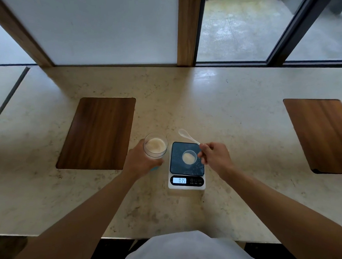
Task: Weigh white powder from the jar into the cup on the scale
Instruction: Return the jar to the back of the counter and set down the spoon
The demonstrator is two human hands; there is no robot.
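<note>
White cloth at the bottom centre of the frame lay nearest, with two bare forearms reaching up from it. One left hand (139,161) was wrapped around the one jar (155,145), which stood on the counter (236,113) just left of the scale (187,166) with powder inside. One right hand (214,157) pinched the handle end of the one spoon (187,135); its long axis ran up and to the left, the bowl hanging past the scale's far edge and looking empty. One cup (189,156) sat mid-platform with a little powder, just left of the right hand. The spoon bowl lay between jar and cup, so the right hand was the one placed to dip left into the jar. The display read about 0.35. Two wooden boards flanked the work, one centre left (98,133), one at the right edge (324,135).
</note>
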